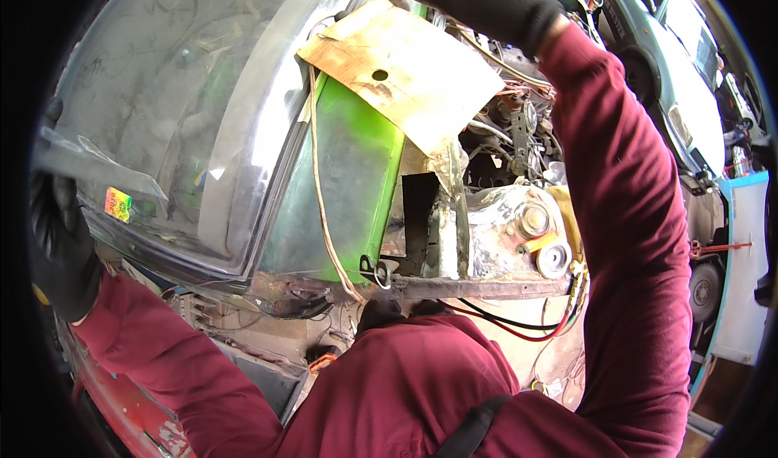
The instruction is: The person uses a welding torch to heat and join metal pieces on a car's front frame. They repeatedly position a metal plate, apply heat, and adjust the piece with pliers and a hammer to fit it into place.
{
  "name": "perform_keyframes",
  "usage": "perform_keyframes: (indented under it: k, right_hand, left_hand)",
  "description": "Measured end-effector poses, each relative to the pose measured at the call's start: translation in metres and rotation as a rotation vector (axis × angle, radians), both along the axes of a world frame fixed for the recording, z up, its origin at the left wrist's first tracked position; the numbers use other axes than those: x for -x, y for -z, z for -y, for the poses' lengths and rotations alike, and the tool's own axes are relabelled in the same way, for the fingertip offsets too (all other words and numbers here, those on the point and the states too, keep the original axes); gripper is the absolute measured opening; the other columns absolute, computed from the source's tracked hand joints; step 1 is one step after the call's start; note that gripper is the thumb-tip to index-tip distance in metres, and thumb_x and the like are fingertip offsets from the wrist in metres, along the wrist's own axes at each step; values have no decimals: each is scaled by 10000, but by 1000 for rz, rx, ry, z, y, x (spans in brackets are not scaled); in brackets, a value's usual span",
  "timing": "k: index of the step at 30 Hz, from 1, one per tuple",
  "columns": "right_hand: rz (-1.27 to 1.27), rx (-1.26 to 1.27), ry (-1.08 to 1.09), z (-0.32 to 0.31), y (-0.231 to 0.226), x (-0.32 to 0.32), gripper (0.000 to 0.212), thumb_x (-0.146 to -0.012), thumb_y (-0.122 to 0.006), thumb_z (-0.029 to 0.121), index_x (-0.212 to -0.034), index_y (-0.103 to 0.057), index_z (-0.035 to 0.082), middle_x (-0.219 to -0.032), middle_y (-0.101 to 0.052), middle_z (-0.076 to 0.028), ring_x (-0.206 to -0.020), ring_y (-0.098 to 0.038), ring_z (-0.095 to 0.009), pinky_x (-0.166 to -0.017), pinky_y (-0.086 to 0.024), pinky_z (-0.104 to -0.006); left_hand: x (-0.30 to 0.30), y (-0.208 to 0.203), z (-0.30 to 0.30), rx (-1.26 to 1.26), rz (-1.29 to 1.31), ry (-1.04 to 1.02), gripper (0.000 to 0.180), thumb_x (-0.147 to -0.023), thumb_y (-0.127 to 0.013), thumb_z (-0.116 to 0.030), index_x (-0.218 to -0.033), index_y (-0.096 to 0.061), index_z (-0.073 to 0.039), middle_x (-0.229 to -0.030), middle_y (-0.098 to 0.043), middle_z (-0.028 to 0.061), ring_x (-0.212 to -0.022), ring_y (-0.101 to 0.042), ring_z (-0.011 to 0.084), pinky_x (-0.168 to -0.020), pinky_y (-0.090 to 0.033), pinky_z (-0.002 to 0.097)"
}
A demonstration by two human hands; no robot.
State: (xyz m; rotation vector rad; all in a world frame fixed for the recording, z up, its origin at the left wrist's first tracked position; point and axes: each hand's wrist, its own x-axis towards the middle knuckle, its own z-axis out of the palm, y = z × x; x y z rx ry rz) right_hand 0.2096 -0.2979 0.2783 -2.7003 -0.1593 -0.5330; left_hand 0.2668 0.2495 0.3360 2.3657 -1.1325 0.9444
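Note:
At the far left edge, my left hand (63,239) in a black glove grips a translucent plastic strip (105,170) that reaches over the windshield (178,77) of a vehicle. My right hand (494,4), also black-gloved, is stretched forward at the top edge, just beyond a tan board (405,73) with a round hole. Its fingers are mostly cut off by the picture's edge, so I cannot see what they hold. The board lies tilted across a green-painted panel (348,183) below the windshield and partly covers the engine bay (510,126).
A beige cord (318,166) runs down the green panel. Red and black hoses (519,332) hang by the body's near edge. Beside the bay sits a pale, patchy inner fender (494,223). Another vehicle (673,77) stands at right, near a light-blue-edged panel (741,272).

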Motion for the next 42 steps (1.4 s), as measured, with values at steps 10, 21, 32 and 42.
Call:
perform_keyframes:
  k: [10,21,32,42]
  right_hand:
    - [191,-415,-7,58,9,226,357,-1088,-746,263,-1300,-771,-24,-1130,-825,-90,-991,-736,-108,-881,-600,-307]
    - [-211,-1060,-120,35,84,396,586,-1126,-691,338,-1604,-551,32,-1307,-723,-86,-1120,-699,-159,-992,-564,-339]
    - [-477,-987,-125,-35,158,473,334,-1118,-708,347,-1007,-713,32,-759,-565,37,-717,-479,-82,-656,-436,-319]
    - [46,-404,-35,-85,207,498,338,-1142,-676,338,-1000,-749,41,-792,-593,55,-746,-498,-60,-659,-427,-313]
  left_hand:
    - [113,-31,88,-187,492,-194,337,-1063,-676,-6,-1390,-757,4,-1377,-723,166,-1251,-703,277,-1046,-548,376]
    - [308,42,240,349,-668,72,219,-1017,-736,-20,-1230,-745,31,-1044,-723,28,-922,-668,87,-808,-548,261]
    - [398,186,261,102,-789,303,183,-1012,-781,-106,-1177,-782,-29,-1199,-766,151,-1002,-763,295,-882,-609,383]
    - [428,197,168,486,-904,100,291,-1076,-715,-117,-1346,-735,-10,-1230,-778,139,-1121,-763,226,-976,-595,361]
